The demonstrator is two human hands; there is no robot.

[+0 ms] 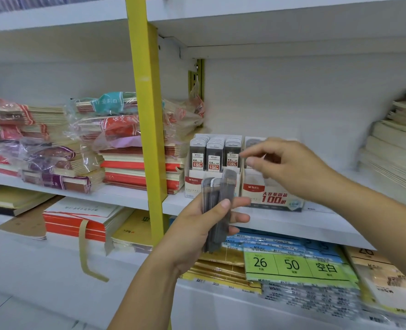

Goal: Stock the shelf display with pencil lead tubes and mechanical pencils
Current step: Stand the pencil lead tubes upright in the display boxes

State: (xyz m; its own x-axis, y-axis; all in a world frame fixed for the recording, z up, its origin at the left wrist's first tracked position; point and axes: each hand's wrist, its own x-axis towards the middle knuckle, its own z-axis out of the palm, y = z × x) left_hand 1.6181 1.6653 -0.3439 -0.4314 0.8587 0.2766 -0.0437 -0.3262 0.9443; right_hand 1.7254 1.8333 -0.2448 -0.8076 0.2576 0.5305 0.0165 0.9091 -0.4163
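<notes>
The middle shelf (292,222) carries one full display box (192,184) and a second box (268,196) beside it, where the blurred right grip (285,167) reaches, pinching or not I cannot tell, while the left grip (192,232) below centre clasps spare lead tubes (217,194) for refilling.

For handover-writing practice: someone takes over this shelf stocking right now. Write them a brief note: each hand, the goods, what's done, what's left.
Left hand grips a bundle of lead tubes.
Right hand is at the right display box, fingers pinched; blur hides whether it holds a tube.
Done: left display box looks full.
Left: fill the right box with the bundle; no mechanical pencils in view.
</notes>
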